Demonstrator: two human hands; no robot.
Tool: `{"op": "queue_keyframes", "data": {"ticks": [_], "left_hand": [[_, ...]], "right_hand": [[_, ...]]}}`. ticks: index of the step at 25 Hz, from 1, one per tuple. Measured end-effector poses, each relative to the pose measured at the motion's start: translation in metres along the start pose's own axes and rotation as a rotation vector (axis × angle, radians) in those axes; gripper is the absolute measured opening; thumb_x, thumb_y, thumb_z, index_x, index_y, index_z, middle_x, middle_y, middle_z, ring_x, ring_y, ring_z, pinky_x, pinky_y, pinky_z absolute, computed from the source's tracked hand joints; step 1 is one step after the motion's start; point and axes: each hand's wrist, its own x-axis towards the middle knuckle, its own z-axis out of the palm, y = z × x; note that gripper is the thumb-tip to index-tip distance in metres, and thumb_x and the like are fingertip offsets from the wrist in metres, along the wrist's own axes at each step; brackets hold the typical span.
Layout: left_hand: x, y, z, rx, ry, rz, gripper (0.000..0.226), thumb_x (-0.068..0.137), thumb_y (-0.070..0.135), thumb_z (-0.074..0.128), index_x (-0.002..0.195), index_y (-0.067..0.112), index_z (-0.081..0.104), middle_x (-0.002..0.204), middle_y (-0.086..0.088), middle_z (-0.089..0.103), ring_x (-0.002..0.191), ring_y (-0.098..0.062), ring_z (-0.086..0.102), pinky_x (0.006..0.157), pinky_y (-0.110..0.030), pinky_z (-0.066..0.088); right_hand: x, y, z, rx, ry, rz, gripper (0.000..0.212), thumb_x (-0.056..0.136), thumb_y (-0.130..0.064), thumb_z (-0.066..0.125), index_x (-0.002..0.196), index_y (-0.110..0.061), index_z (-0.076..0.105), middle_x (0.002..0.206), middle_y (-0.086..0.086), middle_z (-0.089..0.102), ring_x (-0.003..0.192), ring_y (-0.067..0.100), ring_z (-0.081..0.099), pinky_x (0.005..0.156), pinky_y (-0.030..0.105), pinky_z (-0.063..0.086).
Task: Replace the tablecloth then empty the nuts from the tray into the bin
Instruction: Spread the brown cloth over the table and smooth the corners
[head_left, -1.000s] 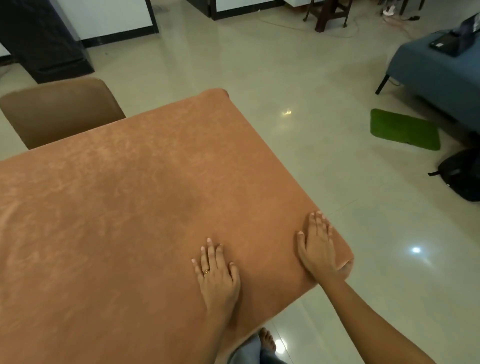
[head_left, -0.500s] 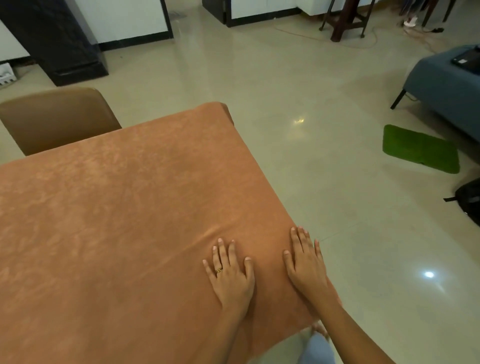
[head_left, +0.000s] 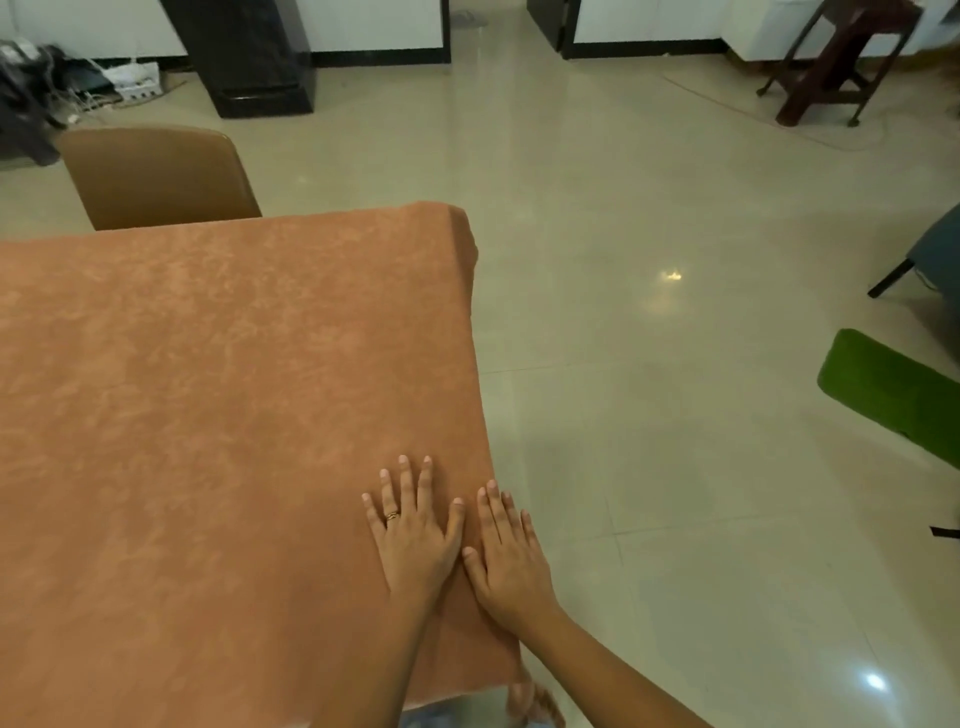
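Head view: orange tablecloth (head_left: 208, 415) covers table, brown chair (head_left: 156, 176) behind, glossy tiled floor (head_left: 649, 467).

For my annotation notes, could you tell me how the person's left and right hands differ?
The left hand wears a gold ring; the right hand shows none. The left hand lies further in on the tablecloth, the right hand beside its edge. The left hand's fingers are spread, the right hand's closer together. Both lie flat, palms down.

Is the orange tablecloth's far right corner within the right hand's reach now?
Probably, with a lean: the right hand lies flat on the orange tablecloth, and only bare cloth runs to that corner.
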Motion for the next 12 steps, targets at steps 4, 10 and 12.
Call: {"op": "queue_keyframes", "data": {"ticks": [4,10,12], "left_hand": [[-0.002,0.009,-0.001,0.014,-0.016,-0.035,0.071,0.086,0.061,0.035,0.148,0.026,0.031,0.155,-0.004,0.028,0.145,-0.030,0.019,0.117,-0.052,0.005],[0.005,0.025,-0.005,-0.168,0.060,-0.192,0.052,0.096,0.037,0.030,0.144,0.019,0.040,0.153,-0.007,0.032,0.142,-0.025,0.028,0.117,-0.042,0.011],[0.015,0.032,-0.004,-0.198,0.073,-0.249,0.051,0.095,0.030,0.031,0.143,0.016,0.040,0.152,-0.008,0.033,0.140,-0.026,0.032,0.116,-0.039,0.010]], "right_hand": [[-0.002,0.008,-0.003,0.005,-0.005,-0.015,0.067,0.097,-0.045,0.027,0.153,-0.015,0.005,0.161,0.002,-0.003,0.148,0.015,-0.006,0.116,0.038,0.000],[0.057,-0.001,-0.031,0.053,-0.002,-0.341,0.059,0.097,-0.025,0.031,0.152,-0.011,0.017,0.160,0.005,0.010,0.148,0.018,0.003,0.118,0.037,0.006],[0.095,0.001,-0.039,0.037,-0.068,-0.505,0.055,0.098,-0.024,0.029,0.151,-0.012,0.019,0.159,0.003,0.013,0.148,0.015,0.003,0.119,0.035,0.007]]}}
